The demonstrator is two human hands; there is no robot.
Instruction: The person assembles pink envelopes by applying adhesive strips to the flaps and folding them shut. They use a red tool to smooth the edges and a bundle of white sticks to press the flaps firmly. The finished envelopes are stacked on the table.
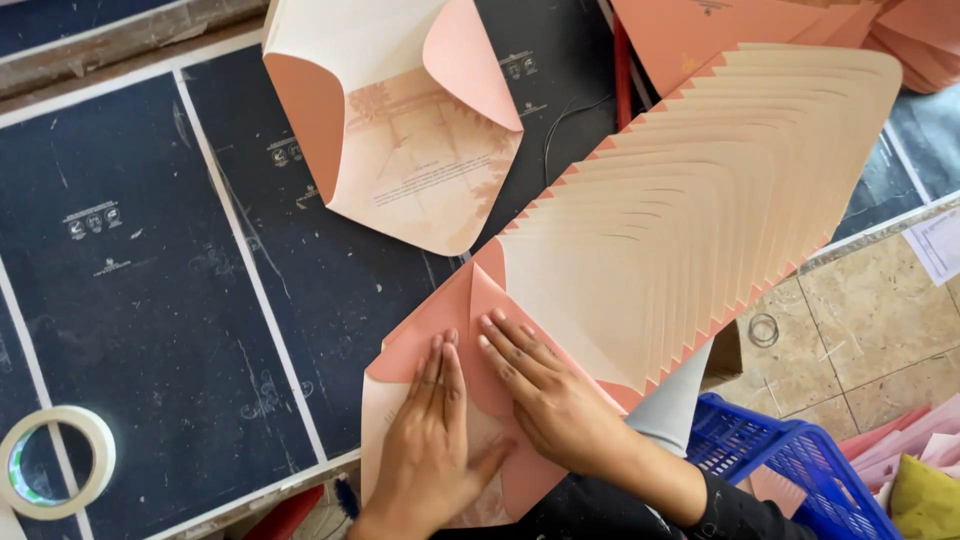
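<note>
My left hand [432,440] lies flat, fingers together, on a salmon-pink envelope [425,335] at the near edge of the dark work table [140,300]. My right hand [545,395] presses its spread fingers onto the envelope's folded pink flap, just right of the left hand. Behind this envelope a long fanned row of cream envelopes with pink edges [700,200] stretches up to the right. An unfolded envelope with open pink flaps [400,130] rests at the top centre.
A roll of white tape [55,462] sits at the table's lower left. More pink envelopes [760,30] are stacked at the top right. A blue plastic basket [790,465] stands on the tiled floor at the lower right, beside pink and yellow material [920,470].
</note>
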